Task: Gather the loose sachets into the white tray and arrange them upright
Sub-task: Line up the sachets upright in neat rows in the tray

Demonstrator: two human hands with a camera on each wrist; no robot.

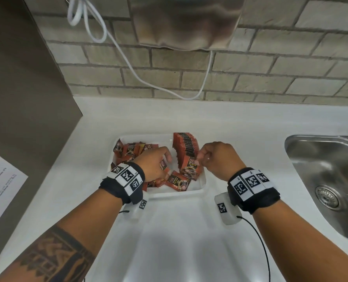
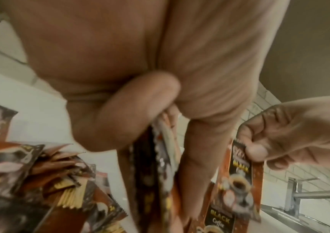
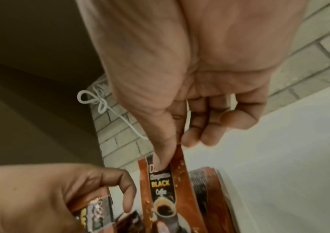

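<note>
A white tray [image 1: 201, 189] sits on the counter, holding red-brown coffee sachets. An upright row of sachets [image 1: 186, 148] fills its right side, and loose sachets [image 1: 131, 150] lie in a heap on its left. My right hand [image 1: 201, 159] pinches the top of the front sachet [image 3: 160, 186] of the row between thumb and fingers. My left hand [image 1: 166, 159] is inside the tray and grips a few sachets [image 2: 160, 165] edge-on. Another loose sachet [image 1: 178, 183] lies flat at the tray's front.
A steel sink [image 1: 330, 180] lies in the counter at the right, with its tap [image 2: 307, 193] in the left wrist view. A white cable [image 1: 128, 64] hangs down the brick wall behind. A printed sheet [image 1: 0, 190] lies at the left.
</note>
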